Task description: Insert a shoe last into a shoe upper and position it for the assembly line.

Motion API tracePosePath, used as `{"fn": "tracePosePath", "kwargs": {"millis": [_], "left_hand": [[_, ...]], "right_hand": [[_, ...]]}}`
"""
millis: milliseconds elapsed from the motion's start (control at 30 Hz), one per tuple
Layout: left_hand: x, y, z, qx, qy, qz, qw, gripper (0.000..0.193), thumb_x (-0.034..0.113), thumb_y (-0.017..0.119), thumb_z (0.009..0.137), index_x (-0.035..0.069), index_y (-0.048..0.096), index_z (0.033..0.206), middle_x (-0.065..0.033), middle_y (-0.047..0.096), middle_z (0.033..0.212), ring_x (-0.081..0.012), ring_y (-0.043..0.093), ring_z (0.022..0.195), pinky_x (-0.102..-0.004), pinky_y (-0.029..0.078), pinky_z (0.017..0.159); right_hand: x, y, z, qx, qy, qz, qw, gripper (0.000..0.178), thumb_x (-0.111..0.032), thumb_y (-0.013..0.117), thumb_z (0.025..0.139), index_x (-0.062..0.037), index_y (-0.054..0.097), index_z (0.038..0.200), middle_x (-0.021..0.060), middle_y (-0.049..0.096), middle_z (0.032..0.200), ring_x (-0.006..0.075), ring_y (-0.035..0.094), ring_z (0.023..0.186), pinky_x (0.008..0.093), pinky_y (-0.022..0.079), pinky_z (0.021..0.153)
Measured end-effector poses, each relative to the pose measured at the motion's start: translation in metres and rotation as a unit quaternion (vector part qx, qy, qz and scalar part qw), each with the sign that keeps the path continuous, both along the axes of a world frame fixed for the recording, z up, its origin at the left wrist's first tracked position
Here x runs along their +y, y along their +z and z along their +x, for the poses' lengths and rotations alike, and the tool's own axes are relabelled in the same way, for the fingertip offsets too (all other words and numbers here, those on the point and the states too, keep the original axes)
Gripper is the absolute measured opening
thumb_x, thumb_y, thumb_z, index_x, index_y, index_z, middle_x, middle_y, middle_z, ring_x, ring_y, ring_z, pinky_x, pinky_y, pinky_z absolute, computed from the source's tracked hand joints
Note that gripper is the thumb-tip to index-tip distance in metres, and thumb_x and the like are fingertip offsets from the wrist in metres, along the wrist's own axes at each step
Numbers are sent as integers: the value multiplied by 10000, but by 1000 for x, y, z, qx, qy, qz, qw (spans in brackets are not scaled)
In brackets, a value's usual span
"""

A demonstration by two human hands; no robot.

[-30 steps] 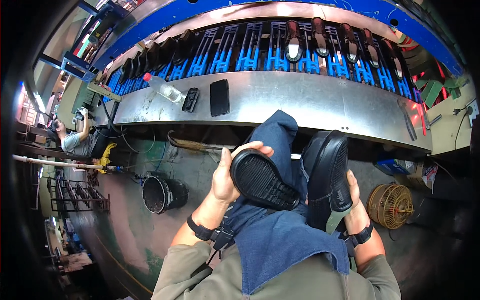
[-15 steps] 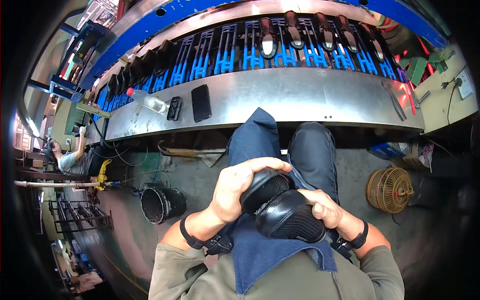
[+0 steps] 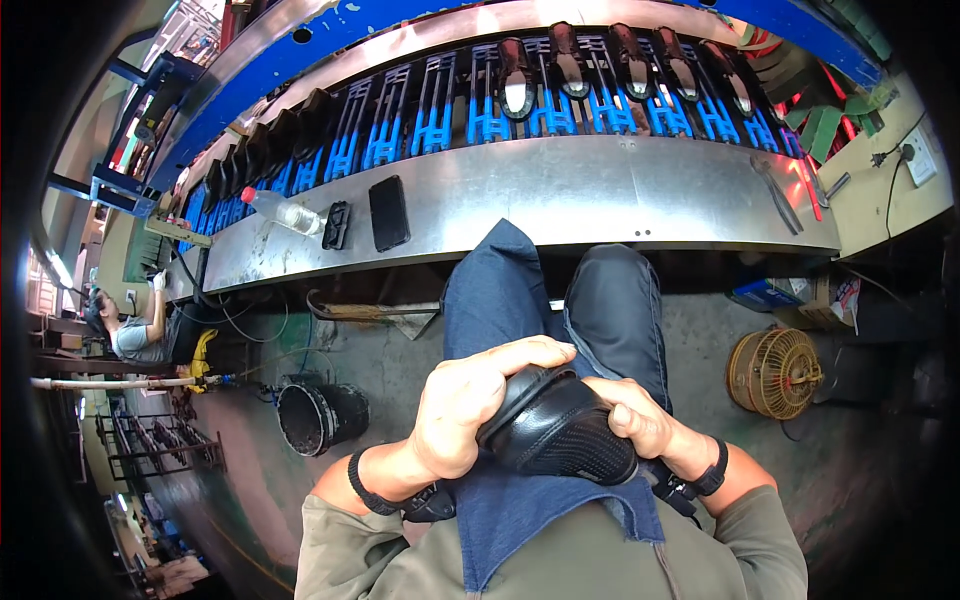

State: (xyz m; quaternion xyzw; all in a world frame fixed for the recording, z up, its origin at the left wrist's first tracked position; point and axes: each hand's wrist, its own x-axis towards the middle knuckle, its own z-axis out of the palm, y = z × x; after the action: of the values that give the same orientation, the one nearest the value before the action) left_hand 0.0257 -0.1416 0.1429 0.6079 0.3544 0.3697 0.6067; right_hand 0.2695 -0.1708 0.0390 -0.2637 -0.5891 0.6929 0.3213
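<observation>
Over my lap, on a dark blue denim cloth [image 3: 560,535], I hold a black leather shoe [image 3: 572,432] with a perforated upper. A black sole-like piece [image 3: 522,396] sits against its left side, the two pressed together. My left hand [image 3: 462,405] is closed round that piece from the left, fingers stretched along its top edge. From the right, my right hand [image 3: 638,418] grips the upper, thumb bent against its side. The inner face of the sole piece is hidden, as are the fingertips underneath.
Ahead runs a metal ledge [image 3: 540,185] bearing a bottle [image 3: 285,212], a phone [image 3: 389,213], a small black object [image 3: 337,225] and a metal tool [image 3: 778,195]. Behind it, several shoes [image 3: 515,75] rest on blue racks. A bucket [image 3: 322,412] and caged fan [image 3: 775,373] flank me; a person [image 3: 140,335] sits far left.
The sole piece and the shoe, apart at an angle before with the ridged inner face showing, are now closed together. My hands have come slightly nearer each other.
</observation>
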Motion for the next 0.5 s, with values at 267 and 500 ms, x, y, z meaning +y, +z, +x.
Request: {"fn": "tracePosePath", "kwargs": {"millis": [267, 500], "left_hand": [[-4, -5, -2, -6, 8, -11, 1000, 728, 506, 412, 958, -133, 627, 1232, -306, 637, 1285, -388, 619, 1208, -461, 448, 1083], [-10, -6, -2, 7, -6, -7, 1000, 739, 514, 363, 1003, -137, 601, 1261, -297, 616, 1325, -373, 592, 1248, -454, 421, 1106]], "right_hand": [[-1, -1, -3, 1, -13, 0, 1000, 724, -610, 408, 998, 42, 602, 1246, 93, 658, 912, 166, 616, 814, 310, 482, 735], [-2, -4, 0, 2, 11, -35, 999, 711, -592, 444, 995, 45, 620, 1257, 105, 680, 973, 183, 635, 881, 332, 495, 783]]}}
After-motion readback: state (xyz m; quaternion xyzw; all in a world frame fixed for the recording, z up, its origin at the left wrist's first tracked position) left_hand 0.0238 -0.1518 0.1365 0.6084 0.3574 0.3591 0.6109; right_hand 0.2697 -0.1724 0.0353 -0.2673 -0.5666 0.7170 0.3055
